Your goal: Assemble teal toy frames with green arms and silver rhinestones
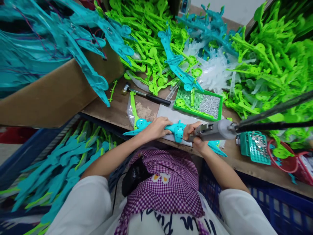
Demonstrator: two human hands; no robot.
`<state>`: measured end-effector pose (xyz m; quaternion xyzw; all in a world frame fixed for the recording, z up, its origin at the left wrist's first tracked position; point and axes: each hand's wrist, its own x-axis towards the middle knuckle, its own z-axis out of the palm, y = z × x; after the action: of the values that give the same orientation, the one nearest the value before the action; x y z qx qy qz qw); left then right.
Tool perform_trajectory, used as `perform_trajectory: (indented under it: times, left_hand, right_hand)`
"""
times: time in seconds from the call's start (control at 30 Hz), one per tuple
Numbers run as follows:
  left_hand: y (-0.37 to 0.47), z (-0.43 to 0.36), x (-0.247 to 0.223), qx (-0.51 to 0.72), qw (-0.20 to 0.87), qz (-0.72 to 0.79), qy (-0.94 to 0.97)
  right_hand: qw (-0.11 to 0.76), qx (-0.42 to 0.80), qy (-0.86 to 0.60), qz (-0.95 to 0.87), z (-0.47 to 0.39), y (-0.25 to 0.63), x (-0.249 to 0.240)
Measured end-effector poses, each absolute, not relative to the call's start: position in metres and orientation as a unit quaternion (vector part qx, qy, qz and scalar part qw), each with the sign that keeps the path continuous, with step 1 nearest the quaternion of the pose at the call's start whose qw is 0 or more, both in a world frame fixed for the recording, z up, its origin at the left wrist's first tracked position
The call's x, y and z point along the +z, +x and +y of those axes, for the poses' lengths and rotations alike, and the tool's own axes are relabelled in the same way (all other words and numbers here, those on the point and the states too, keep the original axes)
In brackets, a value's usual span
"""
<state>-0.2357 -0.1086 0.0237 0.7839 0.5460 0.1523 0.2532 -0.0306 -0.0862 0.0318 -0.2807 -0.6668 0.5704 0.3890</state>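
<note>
My left hand (156, 128) presses down on a long teal plastic part (176, 129) that lies across the near edge of the wooden bench (117, 109). My right hand (197, 138) grips a grey powered screwdriver (214, 130), its tip down at the teal part's round hub. A black cable (274, 125) runs from the tool to the right. The part's right end sticks out below the tool.
A green tray (199, 104) with small silver screws sits behind the part. A black-handled hammer (146, 94) lies left of it. Heaps of green and teal parts (151, 49) cover the bench. A cardboard box (56, 91), blue crates (281, 202) and a teal screw tray (255, 147) surround me.
</note>
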Motion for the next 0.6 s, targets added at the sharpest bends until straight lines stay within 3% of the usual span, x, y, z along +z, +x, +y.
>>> perform_trajectory:
  times: [0.17,0.37,0.43,0.5,0.6]
  left_hand:
    - [-0.236,-0.109,0.025,0.158,0.252,0.552,0.779]
    - [-0.24,-0.107,0.02,0.167,0.245,0.542,0.787]
    - [-0.242,-0.105,0.02,0.168,0.257,0.543,0.782]
    - [-0.243,-0.101,0.024,0.189,0.291,0.535,0.77]
    - [-0.235,-0.093,0.039,0.3,0.377,0.466,0.742]
  right_hand:
    - [0.402,0.538,-0.288,-0.683,-0.094,-0.027,0.029]
    - [0.614,0.363,-0.418,-0.562,-0.088,-0.054,0.08]
    - [0.65,0.339,-0.421,-0.535,-0.08,-0.065,0.095]
    - [0.627,0.351,-0.425,-0.551,-0.075,-0.07,0.102]
    - [0.524,0.389,-0.409,-0.638,-0.075,-0.058,0.102]
